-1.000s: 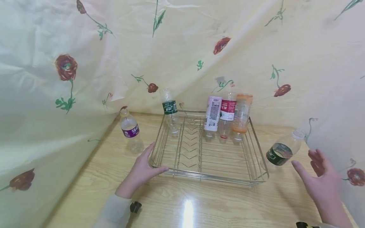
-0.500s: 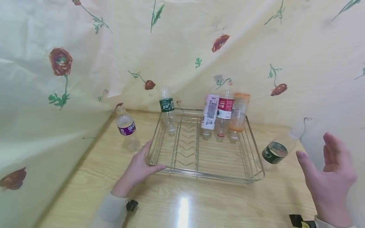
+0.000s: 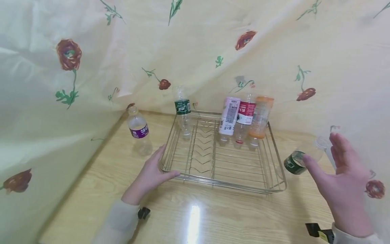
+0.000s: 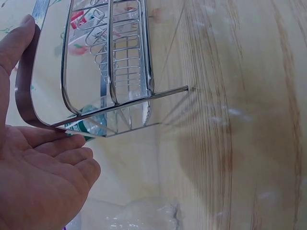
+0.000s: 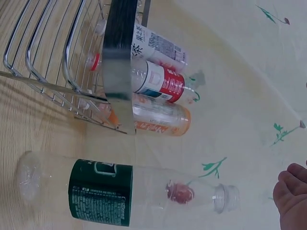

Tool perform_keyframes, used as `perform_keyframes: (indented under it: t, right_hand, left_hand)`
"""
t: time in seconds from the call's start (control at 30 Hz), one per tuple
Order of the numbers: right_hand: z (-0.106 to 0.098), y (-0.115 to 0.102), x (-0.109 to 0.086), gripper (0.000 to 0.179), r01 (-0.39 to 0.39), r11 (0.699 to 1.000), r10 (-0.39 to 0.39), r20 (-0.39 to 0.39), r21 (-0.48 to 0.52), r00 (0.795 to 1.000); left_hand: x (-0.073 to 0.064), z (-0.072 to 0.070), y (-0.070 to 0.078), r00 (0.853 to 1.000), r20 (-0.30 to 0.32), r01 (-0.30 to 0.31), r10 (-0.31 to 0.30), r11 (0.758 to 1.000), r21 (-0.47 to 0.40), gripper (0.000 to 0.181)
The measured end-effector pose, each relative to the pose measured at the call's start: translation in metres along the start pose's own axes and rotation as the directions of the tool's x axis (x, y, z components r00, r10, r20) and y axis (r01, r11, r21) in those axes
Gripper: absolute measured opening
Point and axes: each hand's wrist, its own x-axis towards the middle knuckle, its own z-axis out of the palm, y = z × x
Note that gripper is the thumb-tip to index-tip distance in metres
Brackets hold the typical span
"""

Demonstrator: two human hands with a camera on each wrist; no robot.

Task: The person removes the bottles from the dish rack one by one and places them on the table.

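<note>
My left hand [image 3: 151, 179] rests spread around the front left corner of a wire dish rack [image 3: 234, 184], thumb along the front rim, other fingers at the side. In the left wrist view, the thumb touches the flat band and the fingertips meet the rack's corner. Over on the right, my right hand [image 3: 345, 184] has its thumb and fingers spread, nearest to a clear plastic bottle [image 3: 294, 163] with a dark green label. That bottle [image 5: 100, 191] stands uncapped on the table; in the right wrist view a gap separates it from the fingers.
Upside down in the rack stand a green-labelled bottle [image 3: 183, 107], a pale pink-labelled bottle [image 3: 229, 117], a red-labelled bottle [image 3: 245, 113] and an orange-labelled bottle [image 3: 260, 117]. A purple-labelled bottle [image 3: 139, 130] stands left of the rack. Flowered cloth [image 3: 198, 40] hangs behind.
My right hand first shifts upward and away from the green-labelled bottle, then comes leftward, its thumb now overlapping the bottle in the head view. My left hand stays at the rack corner.
</note>
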Motion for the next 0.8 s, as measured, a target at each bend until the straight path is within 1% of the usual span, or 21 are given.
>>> perform_keyframes:
  t: [0.13,0.23,0.3,0.47,0.57,0.63,0.8]
  right_hand:
    - [0.008,0.0,0.001,0.087,0.076,0.997,-0.076,0.018,-0.001,0.997]
    - [0.015,-0.004,0.004,0.087,0.11,0.994,-0.109,0.037,-0.015,0.993]
    - [0.02,-0.007,0.006,0.089,0.138,0.99,-0.136,0.066,-0.039,0.989]
    - [0.03,-0.009,0.01,0.085,0.222,0.972,-0.214,0.097,-0.074,0.972]
    - [0.035,-0.01,0.012,0.083,0.239,0.968,-0.23,0.107,-0.077,0.967]
    - [0.037,-0.01,0.013,0.084,0.248,0.965,-0.236,0.127,-0.087,0.963]
    - [0.046,-0.009,0.014,0.087,0.245,0.967,-0.233,0.145,-0.076,0.962]
  left_hand:
    - [0.001,0.0,0.0,1.0,0.001,-0.016,0.016,1.0,0.001,0.12]
    - [0.001,-0.001,0.001,1.0,0.0,-0.015,0.015,1.0,-0.005,0.12]
    - [0.0,-0.001,0.0,1.0,-0.004,-0.016,0.016,1.0,-0.005,0.122]
    - [0.001,0.0,0.0,1.0,-0.001,-0.014,0.014,1.0,-0.002,0.123]
    - [0.001,-0.001,0.002,1.0,0.001,-0.009,0.009,1.0,0.0,0.124]
    - [0.0,-0.001,0.003,1.0,0.003,-0.007,0.007,1.0,0.005,0.124]
    - [-0.001,-0.001,0.003,1.0,0.005,0.005,-0.005,1.0,0.019,0.12]
